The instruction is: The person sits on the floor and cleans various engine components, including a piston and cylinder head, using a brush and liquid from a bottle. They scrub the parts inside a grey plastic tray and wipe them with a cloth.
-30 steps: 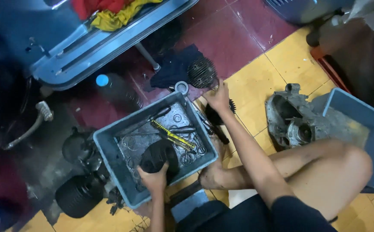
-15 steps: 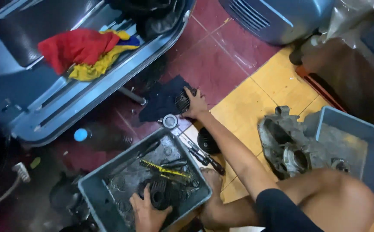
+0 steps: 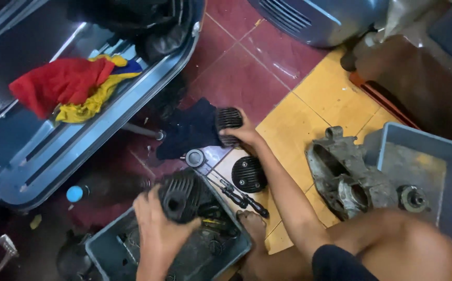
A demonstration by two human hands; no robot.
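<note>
Scooter body (image 3: 80,130): lies on the tiled floor (image 3: 246,78); red and yellow rags (image 3: 64,88) rest on its footboard.
Engine casing (image 3: 345,177): set beside your knee, against a grey bin (image 3: 423,171).
Grey tray (image 3: 132,250): catches oily parts.
Left hand (image 3: 158,229): your fingers are closed around the black finned cylinder (image 3: 181,195), held over the tray.
Right hand (image 3: 244,134): closed on a small finned cover (image 3: 228,120) at the dark cloth (image 3: 189,130).
Blue cap (image 3: 74,193): small, round, no label legible.
</note>
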